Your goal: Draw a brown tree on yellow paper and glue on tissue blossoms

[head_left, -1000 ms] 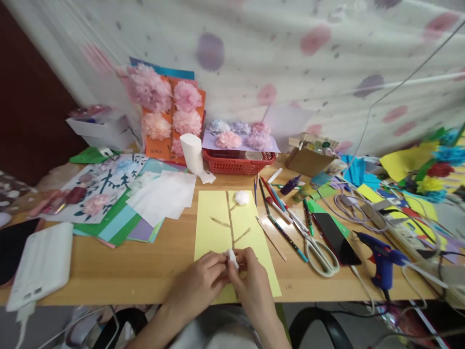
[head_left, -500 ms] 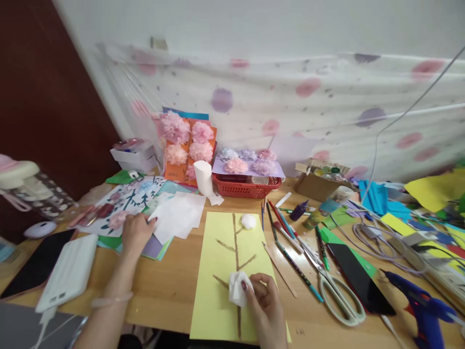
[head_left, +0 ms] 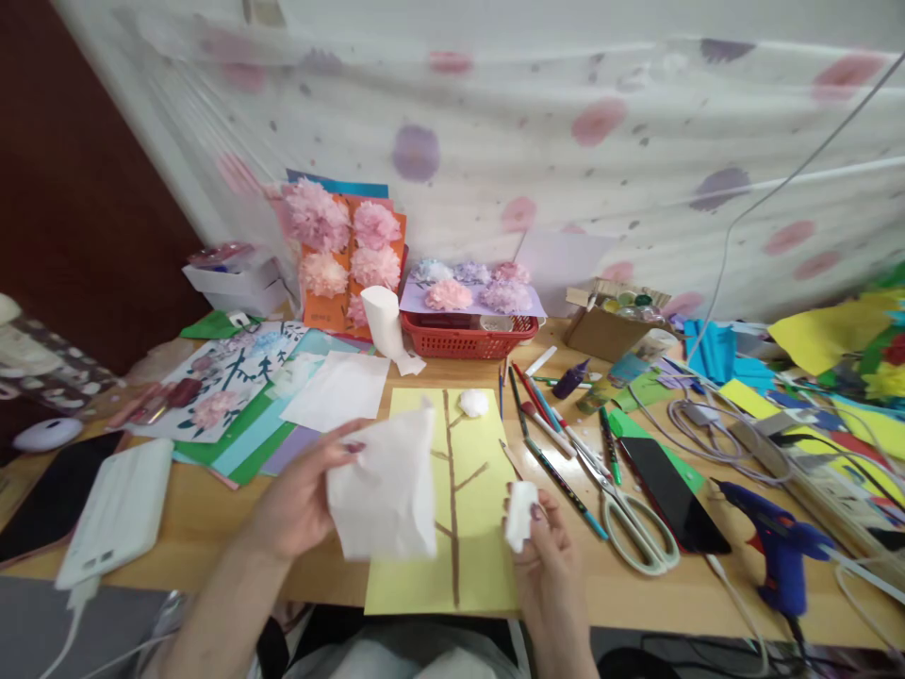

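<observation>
My left hand grips a white tissue sheet by its left edge, holding it up over the left part of a yellow paper. In my right hand is a small folded wad of white tissue, pinched between thumb and fingers at the paper's right edge. A brown branch with side twigs is drawn on the paper. One white tissue puff sits by the top twig. The raised sheet hides part of the paper. More white sheets lie on coloured papers to the left.
Scissors, pens, a phone and a blue glue gun lie to the right. Behind stand a red basket bearing tissue flowers and a tissue roll. A white power bank lies at left.
My left hand has lifted a white sheet from the pile and brought it right, over the yellow paper. My right hand has moved right with the tissue wad. The camera view has shifted.
</observation>
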Motion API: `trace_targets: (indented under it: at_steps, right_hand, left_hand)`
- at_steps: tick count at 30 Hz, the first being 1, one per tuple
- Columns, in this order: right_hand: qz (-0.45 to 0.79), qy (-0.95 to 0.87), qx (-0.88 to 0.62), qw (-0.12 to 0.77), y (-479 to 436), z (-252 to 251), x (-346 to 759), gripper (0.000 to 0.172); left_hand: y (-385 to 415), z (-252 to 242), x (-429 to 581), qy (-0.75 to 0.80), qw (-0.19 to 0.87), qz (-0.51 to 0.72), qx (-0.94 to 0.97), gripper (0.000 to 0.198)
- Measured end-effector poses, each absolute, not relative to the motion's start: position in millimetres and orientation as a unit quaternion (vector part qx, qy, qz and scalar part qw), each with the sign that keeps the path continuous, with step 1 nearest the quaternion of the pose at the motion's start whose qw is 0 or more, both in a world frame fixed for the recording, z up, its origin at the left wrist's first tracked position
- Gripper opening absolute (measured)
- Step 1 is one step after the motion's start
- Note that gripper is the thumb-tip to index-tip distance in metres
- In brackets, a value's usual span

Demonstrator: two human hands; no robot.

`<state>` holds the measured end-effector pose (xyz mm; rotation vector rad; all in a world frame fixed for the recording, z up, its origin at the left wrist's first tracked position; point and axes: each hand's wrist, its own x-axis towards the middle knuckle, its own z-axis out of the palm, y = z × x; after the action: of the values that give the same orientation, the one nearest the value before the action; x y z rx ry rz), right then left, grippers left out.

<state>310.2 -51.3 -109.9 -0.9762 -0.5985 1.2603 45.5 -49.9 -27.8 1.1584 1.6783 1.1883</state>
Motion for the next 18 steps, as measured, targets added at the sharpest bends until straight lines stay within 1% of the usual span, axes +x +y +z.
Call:
trace_targets:
  at_steps: [2,4,6,8,10,12,13,15,18]
  right_hand:
    - [0.508,-0.268,-0.438,0.692,-55,-95,324,0.036]
    - [0.447,-0.281,-0.462,0.713,-63,-80,334,0.032]
    - [0.361,-0.309,-0.507,0.719,-73,-70,336,0.032]
    - [0.249,-0.398,-0.541,0.698,-79,-69,331,0.034]
    - [0.152,-0.575,-0.505,0.626,-76,-74,324,0.036]
    - [0.11,-0.761,-0.393,0.505,-64,-83,318,0.048]
    - [0.098,-0.815,-0.346,0.454,-56,-87,316,0.054]
    - [0.075,-0.874,-0.284,0.387,-40,-92,314,0.059]
    - [0.056,-0.921,-0.23,0.31,-23,-91,311,0.053]
  left_hand:
    - [-49,-34,80,0.605,0.524,0.443,0.404,0.03]
    - [-44,-49,103,0.567,0.594,0.422,0.384,0.032]
    - [-37,-69,113,0.562,0.593,0.408,0.406,0.03]
    - [-31,-87,113,0.602,0.546,0.377,0.443,0.027]
    - [-27,-99,107,0.644,0.497,0.338,0.473,0.023]
    - [-25,-102,101,0.652,0.482,0.308,0.497,0.02]
    - [-25,-102,98,0.647,0.486,0.296,0.507,0.02]
    - [-26,-99,92,0.635,0.495,0.281,0.522,0.02]
    - [-27,-94,85,0.623,0.511,0.273,0.525,0.02]
